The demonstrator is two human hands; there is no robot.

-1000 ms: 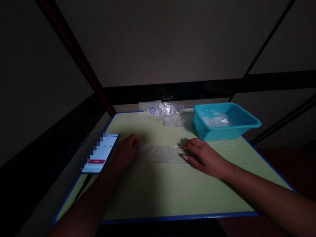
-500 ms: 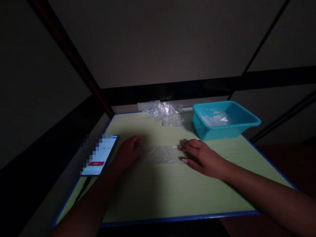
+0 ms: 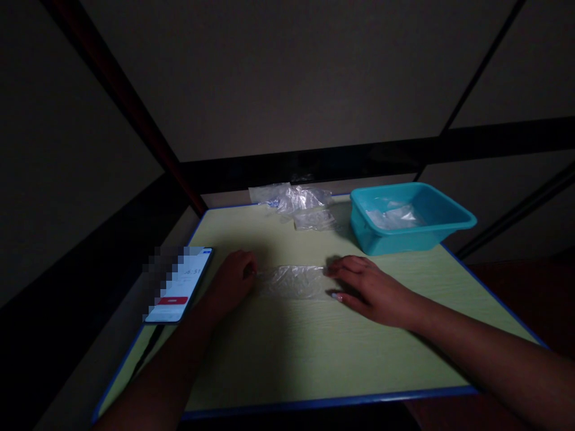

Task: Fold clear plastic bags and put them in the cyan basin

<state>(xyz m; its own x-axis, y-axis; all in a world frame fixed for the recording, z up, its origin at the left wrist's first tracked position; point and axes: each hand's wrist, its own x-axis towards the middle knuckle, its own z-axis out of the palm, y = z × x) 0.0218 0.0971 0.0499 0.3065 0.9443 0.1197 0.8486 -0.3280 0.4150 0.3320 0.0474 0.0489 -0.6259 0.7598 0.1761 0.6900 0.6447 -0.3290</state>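
A clear plastic bag (image 3: 291,282) lies flat and wrinkled on the table between my two hands. My left hand (image 3: 233,278) is at the bag's left end, fingers curled and thumb pinched against them at its upper left corner. At the right end rests my right hand (image 3: 366,287), its fingertips touching the bag's upper right corner. The right thumb stands apart from the fingers, near the lower right corner. Dim light makes the bag's outer edges hard to see.
Beyond the hands, crumpled clear plastic bags (image 3: 299,200) lie at the table's far edge. A turquoise basin (image 3: 399,242) with plastic inside stands at the back right. A lit phone (image 3: 179,287) lies on the left side of the blue-edged table (image 3: 314,353), against dark panels.
My left fingers have curled in more tightly at the bag's left end. The bag's wrinkles have shifted slightly. My right hand has hardly moved.
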